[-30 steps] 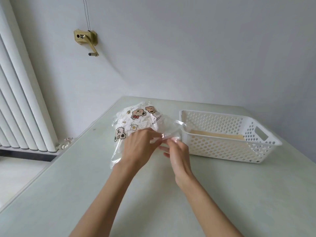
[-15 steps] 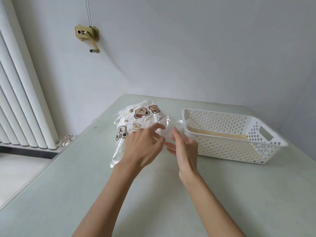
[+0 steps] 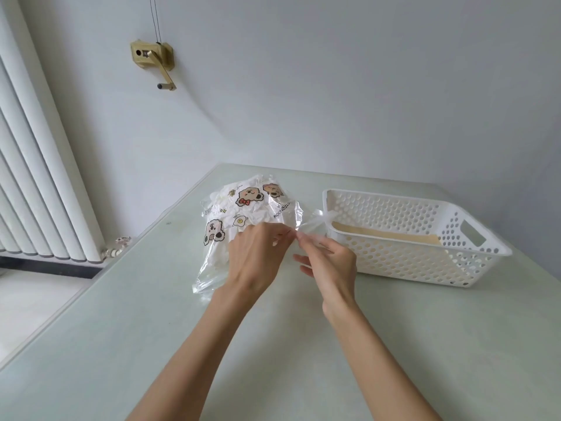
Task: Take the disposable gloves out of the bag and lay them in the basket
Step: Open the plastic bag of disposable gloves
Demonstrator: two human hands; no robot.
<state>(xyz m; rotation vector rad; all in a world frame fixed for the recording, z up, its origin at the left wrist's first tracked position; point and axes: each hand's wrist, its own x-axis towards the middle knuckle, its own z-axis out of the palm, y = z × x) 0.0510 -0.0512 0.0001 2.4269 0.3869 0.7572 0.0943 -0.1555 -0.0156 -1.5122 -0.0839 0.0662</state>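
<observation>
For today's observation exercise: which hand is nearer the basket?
Right. The right hand is just in front of the basket by its near-left corner; the left hand is farther left, on the bag.

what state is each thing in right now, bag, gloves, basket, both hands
bag: on the table, its mouth pinched by both hands
gloves: inside the bag
basket: upright, no gloves in it
left hand: pinching the bag's plastic
right hand: pinching the bag's plastic

Grey wall [image 3: 334,86]; radiator [image 3: 39,177] (white); pale table [image 3: 151,329]
</observation>
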